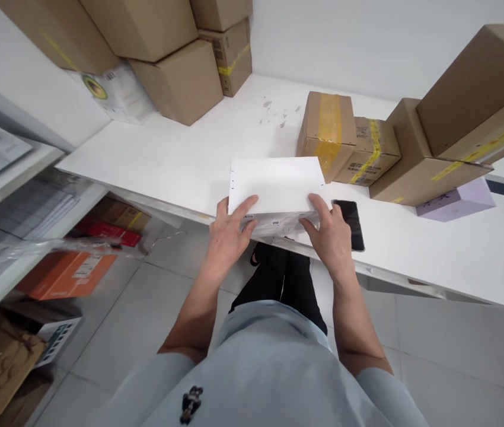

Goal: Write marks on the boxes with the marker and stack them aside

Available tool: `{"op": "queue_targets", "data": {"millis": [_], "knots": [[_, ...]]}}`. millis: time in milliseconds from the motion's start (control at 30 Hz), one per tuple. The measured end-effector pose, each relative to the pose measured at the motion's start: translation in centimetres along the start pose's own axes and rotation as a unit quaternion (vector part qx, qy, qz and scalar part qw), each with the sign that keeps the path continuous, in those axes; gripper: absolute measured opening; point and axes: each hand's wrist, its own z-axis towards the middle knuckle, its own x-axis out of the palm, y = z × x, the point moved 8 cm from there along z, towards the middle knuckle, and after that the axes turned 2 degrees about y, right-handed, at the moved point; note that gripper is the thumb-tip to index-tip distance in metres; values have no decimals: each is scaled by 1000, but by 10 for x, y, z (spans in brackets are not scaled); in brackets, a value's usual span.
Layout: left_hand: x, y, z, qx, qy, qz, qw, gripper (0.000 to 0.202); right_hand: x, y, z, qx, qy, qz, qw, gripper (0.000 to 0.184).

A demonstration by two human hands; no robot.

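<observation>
A white box (276,184) is at the front edge of the white tabletop (181,160), its plain broad face turned up. Small dark marks line its left edge, and faint print shows on the narrow side facing me. My left hand (232,234) grips the near left corner, thumb on the narrow side and fingers over the top. At the near right corner my right hand (331,234) holds it the same way. Just beyond my right hand lies a black phone (350,225). Whether the box rests on the tabletop or is slightly raised, I cannot tell.
Taped cardboard boxes (327,127) stand behind and to the right, near a lilac box (456,200). More cartons (185,80) are stacked at the back left. Shelving (25,166) runs along the left, with an orange box (72,273) low down near the tiled floor.
</observation>
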Motion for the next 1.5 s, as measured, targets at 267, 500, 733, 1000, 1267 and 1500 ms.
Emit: {"op": "queue_targets", "data": {"millis": [267, 500, 733, 1000, 1267, 1500], "knots": [[5, 8, -16, 93, -110, -75, 987, 40, -3, -3, -19, -84, -17, 204, 975, 52], [21, 44, -32, 56, -179, -302, 935, 58, 25, -40, -37, 40, -72, 337, 938, 38], [13, 43, -35, -40, -95, -279, 955, 89, 23, -50, -48, 98, -24, 320, 942, 106], [2, 20, -36, 8, 47, -80, 996, 57, 0, -28, -47, 0, 44, 165, 985, 68], [6, -2, -33, 29, 117, 32, 992, 58, -2, -19, -45, -25, 88, 72, 993, 56], [11, -3, -32, 60, 78, 44, 994, 53, -2, -16, -42, -46, 80, 67, 994, 52]]}}
